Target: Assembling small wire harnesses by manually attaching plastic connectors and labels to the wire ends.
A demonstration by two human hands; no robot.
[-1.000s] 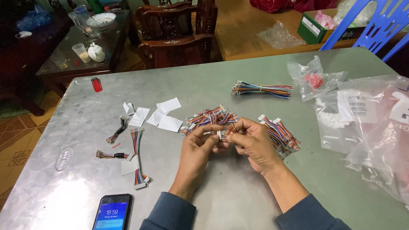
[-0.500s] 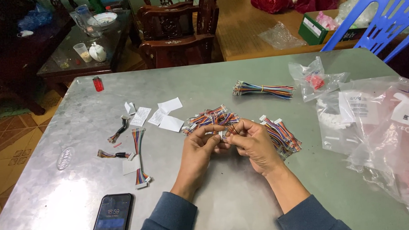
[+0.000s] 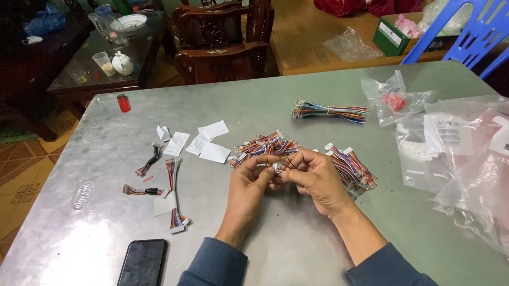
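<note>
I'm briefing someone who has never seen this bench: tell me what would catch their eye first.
First, the left hand and right hand meet at the middle of the grey metal table, pinching a small multicoloured wire connector lead. Behind and right of them lie loose heaps of multicoloured ribbon wire leads. Clear plastic bags crowd the right edge, and a black smartphone lies at the near left.

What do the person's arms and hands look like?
Both arms wear long dark blue sleeves, pushed up a little so the wrists show. The left hand and right hand are bare: no gloves, and no rings, watch or bracelet that I can see.
</note>
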